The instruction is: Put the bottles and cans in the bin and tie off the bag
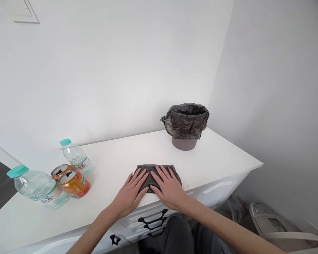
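Hands flat on folded cloth

Left hand [131,193] and right hand [169,187], each grip released and flat, press the dark cloth [151,181] beneath them, near the worktop [116,158] edge. A backward slide could drag it off; cans [73,183] stand well left

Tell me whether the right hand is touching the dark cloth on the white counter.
Touching. The head view shows the right hand lying flat, palm down, on top of the dark cloth, covering its right part with no gap visible.

A bag-lined bin [184,143] is standing far right on the tabletop [116,158]; at left, a near bottle [34,187] and a far bottle [75,157] are flanking two orange cans [74,183] [60,171].
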`<state>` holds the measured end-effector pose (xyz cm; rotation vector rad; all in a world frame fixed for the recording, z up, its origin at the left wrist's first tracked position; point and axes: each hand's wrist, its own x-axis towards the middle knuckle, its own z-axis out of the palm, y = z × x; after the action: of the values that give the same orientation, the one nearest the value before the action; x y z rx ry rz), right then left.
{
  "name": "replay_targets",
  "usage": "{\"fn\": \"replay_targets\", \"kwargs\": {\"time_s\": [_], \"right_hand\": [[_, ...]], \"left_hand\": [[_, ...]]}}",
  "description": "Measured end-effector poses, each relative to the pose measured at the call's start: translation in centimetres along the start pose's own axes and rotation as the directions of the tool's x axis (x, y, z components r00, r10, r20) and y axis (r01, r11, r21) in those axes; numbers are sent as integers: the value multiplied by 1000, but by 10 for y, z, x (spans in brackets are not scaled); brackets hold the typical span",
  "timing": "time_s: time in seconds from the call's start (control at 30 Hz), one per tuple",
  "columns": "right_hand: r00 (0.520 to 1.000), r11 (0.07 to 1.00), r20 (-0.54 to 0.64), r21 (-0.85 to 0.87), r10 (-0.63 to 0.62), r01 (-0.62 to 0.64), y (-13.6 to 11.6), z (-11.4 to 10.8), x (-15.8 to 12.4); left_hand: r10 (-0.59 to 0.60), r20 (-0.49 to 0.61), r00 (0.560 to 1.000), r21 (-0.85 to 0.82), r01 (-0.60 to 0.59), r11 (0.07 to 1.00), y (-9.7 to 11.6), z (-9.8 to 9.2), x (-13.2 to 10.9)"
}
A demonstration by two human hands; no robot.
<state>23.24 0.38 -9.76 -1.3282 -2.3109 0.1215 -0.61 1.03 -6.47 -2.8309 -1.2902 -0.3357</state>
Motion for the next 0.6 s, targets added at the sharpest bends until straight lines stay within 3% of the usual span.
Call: {"fn": "replay_targets", "kwargs": {"time_s": [0.17, 0.23, 0.37, 0.47, 0.6], "right_hand": [[999, 1000, 39, 13, -7, 7, 9, -7, 2], [999, 1000, 48, 15, -11, 10, 13, -13, -1], [999, 999, -19, -18, -31, 31, 2, -22, -15], [997, 997, -11, -20, -75, 75, -18, -18, -31], [999, 999, 18, -17, -34, 34, -30, -5, -43]], "left_hand": [[-45, -15, 999, -59, 44, 997, 3, -3, -2], [-155, -59, 986, -90, 149, 985, 2, -3, -3], [-399, -146, 905, -171, 375, 911, -5, 6, -3], [-424, -171, 889, -197, 391, 899, -12, 15, -3], [-411, -211, 887, -187, 376, 908, -16, 22, -4]]}}
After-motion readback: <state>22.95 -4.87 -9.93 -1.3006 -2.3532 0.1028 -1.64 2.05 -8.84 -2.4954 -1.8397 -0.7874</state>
